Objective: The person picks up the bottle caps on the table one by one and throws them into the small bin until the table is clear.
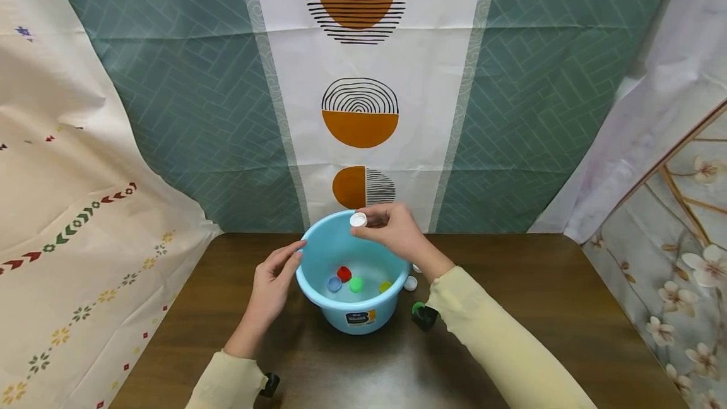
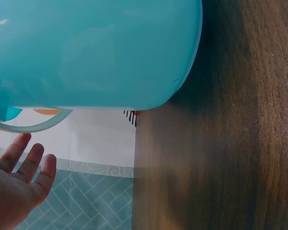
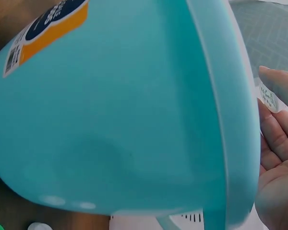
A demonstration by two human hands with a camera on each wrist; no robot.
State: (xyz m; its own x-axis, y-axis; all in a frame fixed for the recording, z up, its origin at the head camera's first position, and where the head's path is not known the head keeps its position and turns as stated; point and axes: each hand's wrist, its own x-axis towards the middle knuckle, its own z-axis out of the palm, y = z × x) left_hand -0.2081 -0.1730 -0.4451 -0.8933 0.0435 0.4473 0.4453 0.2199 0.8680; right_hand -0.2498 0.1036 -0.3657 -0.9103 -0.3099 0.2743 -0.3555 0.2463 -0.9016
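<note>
A light blue plastic basin (image 1: pixel 356 317) stands on the brown table. Inside it lie a red cap (image 1: pixel 344 274), a blue cap (image 1: pixel 334 283), a green cap (image 1: pixel 356 284) and a yellow cap (image 1: pixel 385 286). Above the basin's far side, my right hand (image 1: pixel 394 230) pinches a white bottle cap (image 1: pixel 358 220) between thumb and fingers. The right wrist view shows the cap's printed face (image 3: pixel 269 98) between them. My left hand (image 1: pixel 271 286) touches the basin's left rim, its fingers loosely extended. Three of those fingers show beside the basin's handle (image 2: pixel 43 125) in the left wrist view.
To the right of the basin sit a white cap (image 1: pixel 411 283), another white cap (image 1: pixel 417 268) partly hidden by the right arm, and a green cap (image 1: pixel 418 307) beside the right wrist's black camera (image 1: pixel 425 319). A patterned cloth (image 1: pixel 363 62) hangs behind the table.
</note>
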